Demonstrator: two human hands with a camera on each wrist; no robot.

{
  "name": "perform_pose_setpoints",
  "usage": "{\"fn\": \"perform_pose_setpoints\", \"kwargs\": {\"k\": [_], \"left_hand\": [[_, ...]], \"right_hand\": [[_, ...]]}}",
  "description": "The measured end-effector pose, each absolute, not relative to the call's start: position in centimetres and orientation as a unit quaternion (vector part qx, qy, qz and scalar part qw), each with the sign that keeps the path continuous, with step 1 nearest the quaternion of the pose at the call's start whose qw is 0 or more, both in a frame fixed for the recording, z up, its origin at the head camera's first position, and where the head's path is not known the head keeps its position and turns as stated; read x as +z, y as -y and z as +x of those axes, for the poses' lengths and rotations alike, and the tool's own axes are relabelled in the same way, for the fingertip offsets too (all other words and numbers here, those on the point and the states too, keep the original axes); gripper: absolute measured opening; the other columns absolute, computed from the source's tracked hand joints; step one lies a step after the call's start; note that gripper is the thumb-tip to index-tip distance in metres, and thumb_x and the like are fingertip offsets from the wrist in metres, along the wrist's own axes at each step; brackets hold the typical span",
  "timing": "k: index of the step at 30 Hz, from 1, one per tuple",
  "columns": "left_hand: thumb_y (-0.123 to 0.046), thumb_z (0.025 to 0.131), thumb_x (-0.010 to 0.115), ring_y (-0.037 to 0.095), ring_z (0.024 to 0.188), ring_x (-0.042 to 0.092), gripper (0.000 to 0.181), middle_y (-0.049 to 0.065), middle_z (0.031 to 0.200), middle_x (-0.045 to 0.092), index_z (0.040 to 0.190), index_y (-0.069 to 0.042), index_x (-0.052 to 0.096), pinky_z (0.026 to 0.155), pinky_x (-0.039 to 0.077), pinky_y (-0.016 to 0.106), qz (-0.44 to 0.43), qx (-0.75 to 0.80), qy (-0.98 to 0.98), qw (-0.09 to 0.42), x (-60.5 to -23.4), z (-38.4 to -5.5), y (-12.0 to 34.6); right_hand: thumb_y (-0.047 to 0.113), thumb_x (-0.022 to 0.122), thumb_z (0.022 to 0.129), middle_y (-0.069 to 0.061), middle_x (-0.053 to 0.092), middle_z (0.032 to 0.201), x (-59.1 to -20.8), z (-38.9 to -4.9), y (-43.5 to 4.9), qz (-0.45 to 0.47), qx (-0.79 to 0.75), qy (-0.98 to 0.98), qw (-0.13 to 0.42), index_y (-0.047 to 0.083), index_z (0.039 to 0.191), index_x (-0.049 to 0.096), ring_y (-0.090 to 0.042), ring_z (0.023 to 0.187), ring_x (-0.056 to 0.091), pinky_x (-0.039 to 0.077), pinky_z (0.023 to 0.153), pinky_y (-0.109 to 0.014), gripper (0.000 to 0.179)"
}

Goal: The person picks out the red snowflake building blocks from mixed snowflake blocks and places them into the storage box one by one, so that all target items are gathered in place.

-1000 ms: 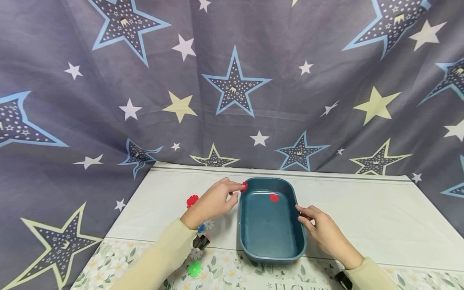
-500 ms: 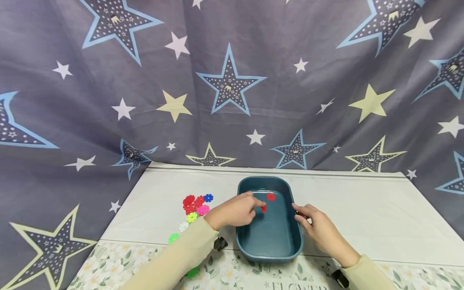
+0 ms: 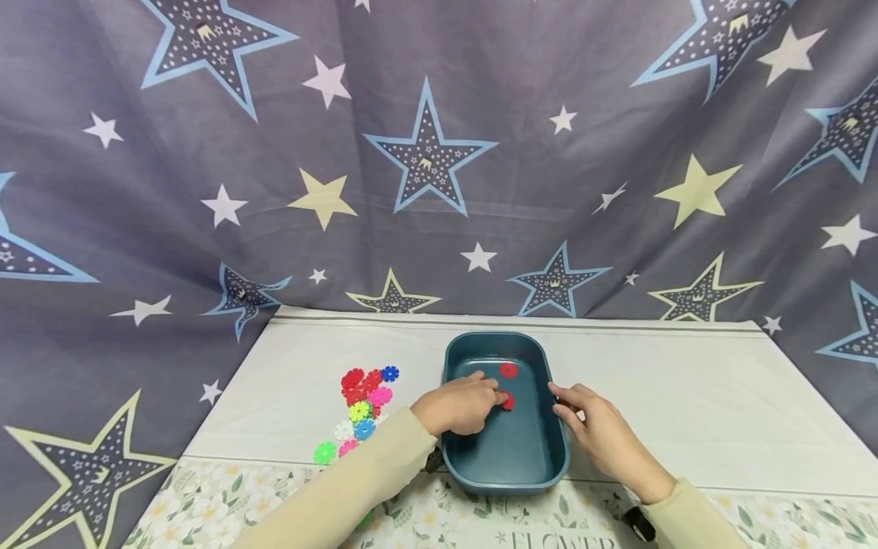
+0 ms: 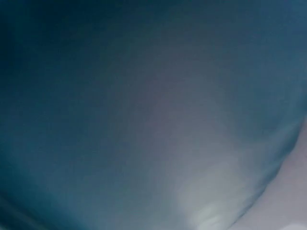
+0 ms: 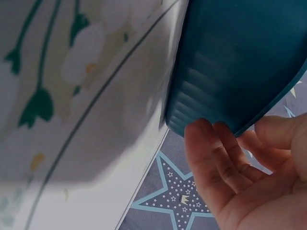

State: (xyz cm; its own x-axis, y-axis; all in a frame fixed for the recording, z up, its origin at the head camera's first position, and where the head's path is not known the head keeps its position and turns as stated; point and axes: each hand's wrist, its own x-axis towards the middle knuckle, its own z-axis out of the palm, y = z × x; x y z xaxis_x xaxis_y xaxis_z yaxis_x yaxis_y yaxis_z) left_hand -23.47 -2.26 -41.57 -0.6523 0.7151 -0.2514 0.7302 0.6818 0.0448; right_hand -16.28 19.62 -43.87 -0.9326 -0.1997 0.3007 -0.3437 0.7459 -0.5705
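Note:
A dark teal plastic bin (image 3: 507,457) stands on the table with one red flower-shaped disc (image 3: 508,370) lying on its floor near the far end. Inside it, my left hand (image 3: 465,404) has its fingertips at a second red flower-shaped disc (image 3: 508,401) and seems to pinch its left edge. With the thumb at the rim and curled fingers against the outer wall, my right hand (image 5: 240,167) grips the bin's right side. The left wrist view holds only a blurred, very close blue-teal surface, so the fingertips are hidden there.
Left of the bin lies a loose cluster of flower discs (image 3: 360,412) in red, pink, blue, yellow, white and green. A green disc (image 3: 325,453) lies at its near left. The white tabletop (image 3: 652,396) meets a star-patterned curtain (image 3: 425,229) at the back.
My left hand has carried a red disc from the bin's far left rim over and down to its floor. My right hand keeps its grip on the right side.

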Motion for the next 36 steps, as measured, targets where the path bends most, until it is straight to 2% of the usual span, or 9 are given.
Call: {"fn": "perform_pose_setpoints", "kwargs": {"k": [3,6,9,13,19,24,28,32,36], "left_hand": [[-0.010,0.090,0.059,0.017,0.097,0.045,0.044,-0.003,0.115,0.053,0.133,-0.021,0.057,0.086,0.039,0.024,0.397,-0.032,-0.909,0.120,-41.6,-23.5,2.2],[-0.007,0.088,0.059,0.015,0.099,0.045,0.045,-0.003,0.112,0.052,0.132,-0.019,0.057,0.087,0.039,0.024,0.398,-0.004,-0.910,0.119,-41.6,-23.6,2.2],[-0.003,0.089,0.058,0.015,0.117,0.044,0.049,-0.006,0.126,0.052,0.135,-0.019,0.052,0.098,0.035,0.026,0.401,0.025,-0.906,0.131,-41.7,-23.6,2.2],[0.000,0.091,0.056,0.019,0.128,0.038,0.055,-0.010,0.136,0.049,0.140,-0.023,0.046,0.102,0.034,0.031,0.395,0.050,-0.903,0.160,-41.7,-23.4,2.2],[-0.005,0.094,0.054,0.027,0.135,0.031,0.059,-0.007,0.141,0.045,0.145,-0.027,0.037,0.104,0.032,0.037,0.382,0.035,-0.907,0.171,-41.7,-23.2,2.0],[-0.008,0.094,0.055,0.024,0.137,0.028,0.065,-0.006,0.144,0.042,0.150,-0.030,0.027,0.105,0.029,0.037,0.372,0.008,-0.911,0.179,-41.8,-23.0,1.9],[-0.010,0.095,0.054,0.023,0.138,0.025,0.066,-0.007,0.145,0.040,0.150,-0.031,0.026,0.107,0.027,0.038,0.366,0.004,-0.912,0.183,-41.8,-22.9,2.0],[-0.007,0.093,0.055,0.021,0.131,0.034,0.064,-0.009,0.144,0.040,0.149,-0.028,0.030,0.102,0.033,0.033,0.379,0.023,-0.910,0.167,-41.4,-22.9,2.3],[-0.007,0.093,0.056,0.020,0.127,0.038,0.060,-0.006,0.143,0.042,0.147,-0.021,0.033,0.103,0.031,0.032,0.417,0.057,-0.899,0.123,-39.8,-22.6,3.2]], "right_hand": [[0.007,0.062,0.091,0.010,0.055,0.084,-43.9,-16.3,-19.7,0.147,0.326,0.927,0.112,0.002,0.124,0.062,-0.006,0.074,0.056,0.047,0.064,-0.029,0.034],[0.008,0.062,0.091,0.011,0.055,0.083,-43.9,-16.3,-19.7,0.147,0.327,0.927,0.114,0.002,0.124,0.062,-0.004,0.073,0.054,0.047,0.065,-0.029,0.033],[0.008,0.062,0.091,0.011,0.054,0.083,-43.8,-16.2,-19.7,0.149,0.328,0.925,0.119,0.003,0.123,0.063,-0.004,0.072,0.054,0.047,0.064,-0.028,0.033],[0.008,0.062,0.091,0.011,0.055,0.083,-43.8,-16.2,-19.7,0.151,0.330,0.924,0.122,0.002,0.123,0.063,-0.005,0.074,0.055,0.047,0.064,-0.028,0.032],[0.008,0.062,0.091,0.010,0.054,0.083,-43.8,-16.3,-19.6,0.150,0.334,0.923,0.117,0.003,0.124,0.062,-0.006,0.074,0.056,0.047,0.064,-0.028,0.033],[0.008,0.062,0.091,0.011,0.054,0.083,-43.9,-16.3,-19.6,0.155,0.334,0.922,0.119,0.002,0.124,0.062,-0.005,0.074,0.055,0.047,0.064,-0.027,0.033],[0.009,0.063,0.091,0.011,0.054,0.083,-43.9,-16.4,-19.5,0.155,0.334,0.921,0.122,0.002,0.123,0.062,-0.005,0.074,0.055,0.047,0.064,-0.028,0.033],[0.008,0.062,0.091,0.011,0.054,0.083,-44.0,-16.4,-19.5,0.155,0.333,0.922,0.118,0.002,0.123,0.062,-0.006,0.075,0.056,0.047,0.064,-0.028,0.033],[0.007,0.062,0.091,0.011,0.054,0.082,-44.1,-16.2,-19.9,0.152,0.333,0.923,0.114,0.002,0.124,0.062,-0.007,0.076,0.057,0.046,0.063,-0.028,0.033]]}}
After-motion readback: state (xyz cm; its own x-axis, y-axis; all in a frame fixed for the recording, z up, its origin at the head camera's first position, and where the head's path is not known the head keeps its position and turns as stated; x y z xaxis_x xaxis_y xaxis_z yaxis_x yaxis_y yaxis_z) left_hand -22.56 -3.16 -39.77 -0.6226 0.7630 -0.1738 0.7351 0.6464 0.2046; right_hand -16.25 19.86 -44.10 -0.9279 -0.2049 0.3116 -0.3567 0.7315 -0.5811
